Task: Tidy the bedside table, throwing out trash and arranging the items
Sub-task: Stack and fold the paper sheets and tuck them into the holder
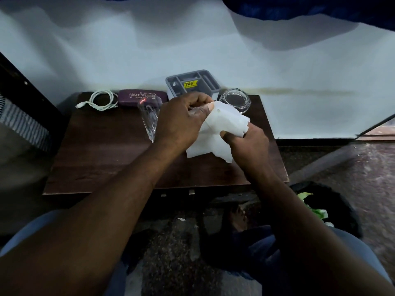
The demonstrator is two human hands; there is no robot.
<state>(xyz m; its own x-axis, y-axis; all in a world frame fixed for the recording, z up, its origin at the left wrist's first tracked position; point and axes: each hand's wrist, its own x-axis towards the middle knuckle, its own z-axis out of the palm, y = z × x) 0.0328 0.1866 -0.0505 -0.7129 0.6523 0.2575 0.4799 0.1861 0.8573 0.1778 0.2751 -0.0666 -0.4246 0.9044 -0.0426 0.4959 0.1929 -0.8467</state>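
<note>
Head view looks down on the trash-clearing step: both hands work a sheet of white paper [220, 127] above the back right of the bedside table [102, 163]. The left hand [181, 120] pinches the sheet's upper edge between its thumb and curled fingers. The right hand [248, 146] grips the lower right part, thumb pressed on top and the other fingers tucked under, out of sight. The paper is creased and ragged at the edges, and its lower corner hangs close to the tabletop. In this dim light I cannot tell whether it is tissue or a wrapper, though it looks like rubbish being gathered up. The next move probably calls for crushing it into one hand and carrying it to the dark bin [342, 201] on the floor beside the table's right front corner, which already holds green scraps. A clear glass [149, 120] lying on its side just left of the left hand would still need righting.
</note>
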